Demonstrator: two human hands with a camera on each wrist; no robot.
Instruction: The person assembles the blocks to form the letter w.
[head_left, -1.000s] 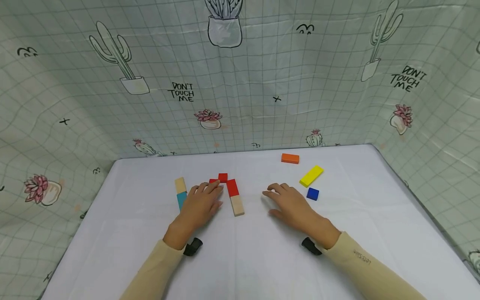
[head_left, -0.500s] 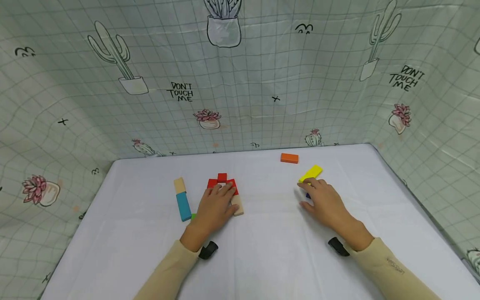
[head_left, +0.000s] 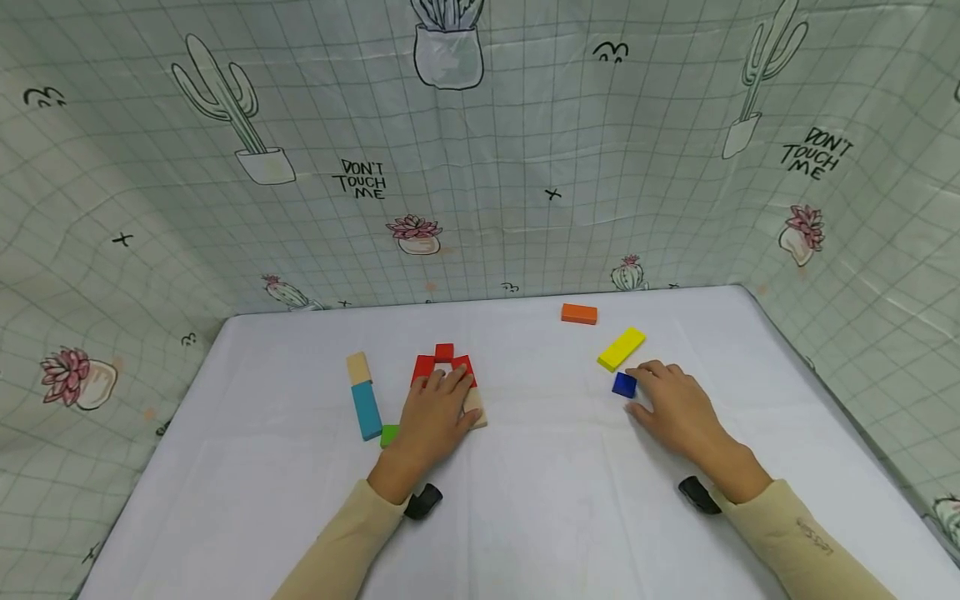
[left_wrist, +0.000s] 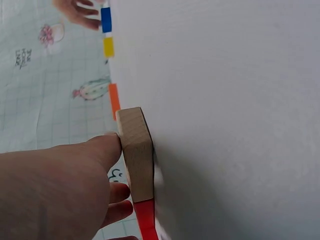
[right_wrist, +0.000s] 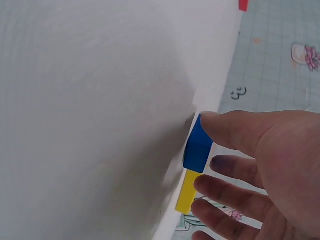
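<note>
My left hand (head_left: pixel 435 421) lies over the right side of a block arrangement. Its fingertips touch the right red block (head_left: pixel 467 368), and its thumb is at the plain wooden block (left_wrist: pixel 136 155) joined end to end with that red one. Another red block (head_left: pixel 423 367) and a small red block (head_left: pixel 444 352) sit at the left and top. My right hand (head_left: pixel 678 408) is beside the blue block (head_left: pixel 624 384), thumb and index finger spread at its right side. In the right wrist view, the thumb overlaps the blue block's (right_wrist: pixel 198 147) edge; contact is unclear.
Left of the arrangement stand a light wooden block (head_left: pixel 358 367), a light-blue block (head_left: pixel 366 411) and a green block (head_left: pixel 389 435), partly behind the left hand. A yellow block (head_left: pixel 622 349) and an orange block (head_left: pixel 579 313) lie farther back on the white table (head_left: pixel 540 517).
The left hand has moved right, from beside the light-blue block onto the red and wooden blocks. The right hand has travelled right, passing over the blue block to its right side.
</note>
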